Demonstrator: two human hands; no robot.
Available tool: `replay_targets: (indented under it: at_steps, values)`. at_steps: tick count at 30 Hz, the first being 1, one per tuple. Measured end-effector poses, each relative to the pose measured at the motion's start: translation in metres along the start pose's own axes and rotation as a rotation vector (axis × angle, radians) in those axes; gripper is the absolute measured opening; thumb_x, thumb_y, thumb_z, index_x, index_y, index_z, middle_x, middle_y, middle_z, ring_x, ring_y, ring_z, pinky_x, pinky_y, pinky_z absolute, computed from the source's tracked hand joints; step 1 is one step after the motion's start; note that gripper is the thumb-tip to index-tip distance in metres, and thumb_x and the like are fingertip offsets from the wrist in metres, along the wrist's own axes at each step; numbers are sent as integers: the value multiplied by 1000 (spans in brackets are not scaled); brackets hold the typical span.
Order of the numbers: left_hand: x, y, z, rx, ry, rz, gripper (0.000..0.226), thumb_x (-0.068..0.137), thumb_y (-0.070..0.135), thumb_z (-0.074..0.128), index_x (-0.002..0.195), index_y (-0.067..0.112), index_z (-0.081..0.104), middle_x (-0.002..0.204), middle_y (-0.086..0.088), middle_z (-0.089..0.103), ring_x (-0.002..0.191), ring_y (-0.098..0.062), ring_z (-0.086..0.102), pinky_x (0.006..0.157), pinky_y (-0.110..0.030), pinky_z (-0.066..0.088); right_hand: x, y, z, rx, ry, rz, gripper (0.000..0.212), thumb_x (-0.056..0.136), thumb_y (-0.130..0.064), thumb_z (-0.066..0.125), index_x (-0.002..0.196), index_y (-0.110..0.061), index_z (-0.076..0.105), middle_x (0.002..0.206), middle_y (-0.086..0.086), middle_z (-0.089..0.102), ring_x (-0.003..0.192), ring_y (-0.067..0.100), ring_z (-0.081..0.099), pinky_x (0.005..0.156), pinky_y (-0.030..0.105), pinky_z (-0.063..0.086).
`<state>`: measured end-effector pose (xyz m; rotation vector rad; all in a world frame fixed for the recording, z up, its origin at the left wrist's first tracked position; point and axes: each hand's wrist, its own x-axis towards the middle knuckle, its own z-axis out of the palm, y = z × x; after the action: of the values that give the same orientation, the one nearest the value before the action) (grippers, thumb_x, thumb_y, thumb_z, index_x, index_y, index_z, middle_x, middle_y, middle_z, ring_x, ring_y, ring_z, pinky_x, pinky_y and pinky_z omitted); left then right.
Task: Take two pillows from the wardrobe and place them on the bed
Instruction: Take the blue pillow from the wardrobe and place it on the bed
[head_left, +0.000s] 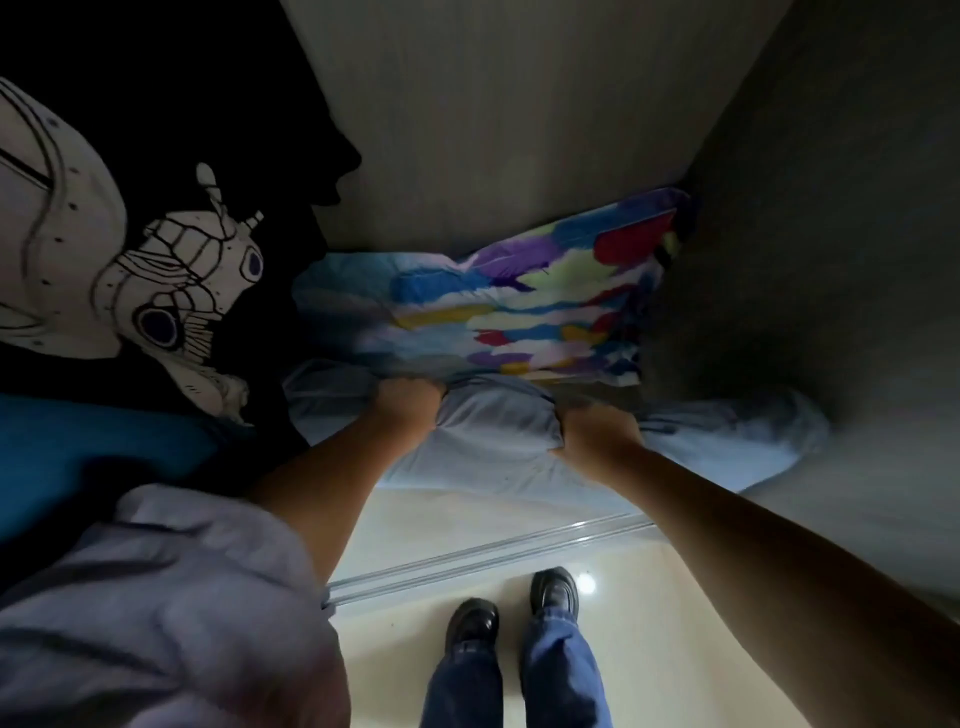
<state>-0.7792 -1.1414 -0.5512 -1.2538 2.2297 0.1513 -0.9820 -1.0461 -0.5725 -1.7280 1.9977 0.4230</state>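
Observation:
A pale blue pillow (493, 441) lies at the bottom of the wardrobe, its near edge hanging out over the floor. My left hand (408, 402) and my right hand (597, 434) both clench its top, bunching the cloth between them. Behind it a second pillow (519, 306), printed with coloured feathers, leans against the wardrobe's back wall (519, 130). The bed is out of view.
A black garment with a white print (156, 260) hangs at the left, beside a blue cloth (78, 457). The wardrobe's dark side wall (805, 260) stands at the right. A sliding-door rail (493, 558) crosses the shiny floor in front of my shoes (514, 608).

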Motion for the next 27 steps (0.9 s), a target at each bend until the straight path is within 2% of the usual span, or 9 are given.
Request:
replay_targets:
  at_steps: [3, 6, 10, 13, 15, 18, 21, 24, 27]
  values:
    - [-24, 7, -29, 74, 68, 130, 32, 100, 21, 38, 120, 12, 61, 122, -9, 66, 113, -27, 61, 94, -38, 48, -53, 1, -10, 80, 66, 37, 31, 95, -35, 47, 117, -19, 60, 114, 9, 68, 106, 30, 63, 85, 35, 50]
    - [-49, 18, -62, 133, 31, 250, 35, 100, 23, 38, 127, 11, 56, 128, -12, 60, 116, -28, 58, 97, -41, 48, -111, 3, -21, 130, 79, 101, 34, 93, -38, 48, 119, -19, 59, 115, 10, 69, 106, 31, 64, 84, 34, 51]
    - [-92, 46, -108, 206, -22, 472, 30, 94, 27, 46, 116, 12, 61, 115, -11, 65, 104, -28, 63, 77, -32, 49, -192, 15, -36, 248, 95, 245, 41, 87, -47, 53, 123, -27, 58, 119, 7, 68, 109, 32, 63, 85, 33, 50]
    - [-122, 86, -136, 276, -77, 586, 27, 92, 31, 50, 105, 12, 64, 111, -10, 66, 99, -26, 63, 75, -30, 49, -249, 37, -42, 228, 112, 341, 39, 86, -40, 54, 122, -27, 56, 114, 8, 69, 102, 32, 66, 76, 33, 50]
    - [-139, 119, -151, 334, -76, 655, 28, 90, 34, 53, 103, 12, 65, 110, -10, 67, 99, -27, 63, 73, -31, 48, -288, 55, -45, 191, 104, 391, 40, 86, -41, 54, 124, -27, 52, 112, 8, 69, 100, 33, 66, 72, 33, 47]
    - [-169, 182, -167, 416, -22, 802, 28, 86, 36, 58, 99, 12, 66, 107, -12, 68, 98, -31, 64, 81, -34, 50, -353, 90, -44, 161, 100, 490, 34, 85, -43, 54, 115, -25, 55, 106, 9, 68, 96, 31, 66, 69, 32, 44]
    - [-209, 253, -176, 526, 82, 948, 29, 88, 37, 51, 102, 16, 66, 110, -9, 69, 101, -32, 65, 74, -32, 48, -424, 130, -37, 122, 90, 573, 31, 88, -39, 51, 116, -25, 56, 106, 7, 69, 97, 30, 66, 74, 35, 49]
    - [-249, 326, -182, 520, 146, 1052, 31, 88, 37, 51, 108, 17, 65, 114, -9, 68, 106, -32, 64, 83, -36, 50, -495, 176, -25, 86, 79, 667, 30, 91, -32, 49, 120, -28, 55, 108, 7, 69, 99, 30, 66, 75, 35, 49]
    - [-290, 406, -188, 492, 156, 1101, 31, 89, 37, 51, 109, 19, 65, 112, -8, 68, 103, -31, 64, 80, -36, 50, -566, 227, -11, 42, 80, 757, 25, 90, -28, 48, 113, -25, 58, 106, 5, 70, 96, 29, 67, 68, 33, 45]
